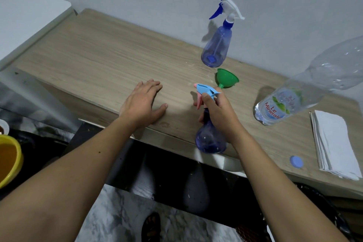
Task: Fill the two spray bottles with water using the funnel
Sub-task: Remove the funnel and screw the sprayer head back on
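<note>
The person's left hand point(142, 102) lies flat on the pale wood-grain tabletop point(98, 59), fingers spread. The right hand point(218, 113) grips the neck of a blue plastic spray bottle with a light-blue and pink trigger head point(209, 139) at the table's front edge. Behind stands a second blue spray bottle with a white and blue trigger head point(217, 45), a green plastic funnel point(227, 78) lying near it. Rightward stands a clear plastic water bottle point(279, 107), uncapped.

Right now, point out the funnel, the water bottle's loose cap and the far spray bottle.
Funnel point(227, 78), head view, on its green cone.
Cap point(296, 161), head view, on its blue top.
Far spray bottle point(216, 49), head view, on its clear blue body.
</note>
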A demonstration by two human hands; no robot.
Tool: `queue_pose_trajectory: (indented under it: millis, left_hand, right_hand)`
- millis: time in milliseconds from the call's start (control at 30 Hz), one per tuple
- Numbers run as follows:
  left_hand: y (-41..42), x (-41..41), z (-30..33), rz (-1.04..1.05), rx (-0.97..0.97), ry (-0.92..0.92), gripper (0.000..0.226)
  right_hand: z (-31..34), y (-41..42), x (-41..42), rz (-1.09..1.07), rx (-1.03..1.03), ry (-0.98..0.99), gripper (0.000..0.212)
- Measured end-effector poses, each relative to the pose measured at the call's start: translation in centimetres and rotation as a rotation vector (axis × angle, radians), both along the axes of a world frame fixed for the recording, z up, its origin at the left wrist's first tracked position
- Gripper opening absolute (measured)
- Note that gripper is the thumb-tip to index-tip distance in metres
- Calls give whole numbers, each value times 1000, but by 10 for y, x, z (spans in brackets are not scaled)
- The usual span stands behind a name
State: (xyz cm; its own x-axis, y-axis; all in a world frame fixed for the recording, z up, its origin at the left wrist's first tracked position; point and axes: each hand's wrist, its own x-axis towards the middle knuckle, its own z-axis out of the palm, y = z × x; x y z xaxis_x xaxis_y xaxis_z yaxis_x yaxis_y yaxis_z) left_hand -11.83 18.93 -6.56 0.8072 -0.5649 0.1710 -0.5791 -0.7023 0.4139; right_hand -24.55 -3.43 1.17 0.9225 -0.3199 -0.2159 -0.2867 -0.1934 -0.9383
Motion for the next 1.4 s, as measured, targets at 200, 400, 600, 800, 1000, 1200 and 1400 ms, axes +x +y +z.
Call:
queue_pose_trajectory:
  millis: [200, 400, 600, 800, 1000, 1200, 1400]
  left_hand:
    - [1, 1, -1, 5, 9, 12, 77]
    - [0, 0, -1, 4, 11, 9, 77]
    - [0, 0, -2, 8, 4, 8, 76]
    - [-1, -1, -1, 9, 0, 8, 77]
    - [-1, -1, 0, 9, 7, 19, 78]
    - [0, 1, 0, -7, 12, 32, 77]
    - [2, 3, -2, -30, 20, 25, 79]
  right_hand:
    - [-4, -4, -3, 23, -79, -7, 37]
    - [-1, -6, -6, 11, -81, 2, 28]
    - [-3, -6, -6, -26, -68, -7, 9]
    - [-4, -6, -9, 1, -61, 15, 27]
    - [11, -2, -5, -21, 28, -95, 28]
    - [22, -5, 0, -64, -5, -193, 20]
    - [32, -12, 4, -15, -93, -268, 22]
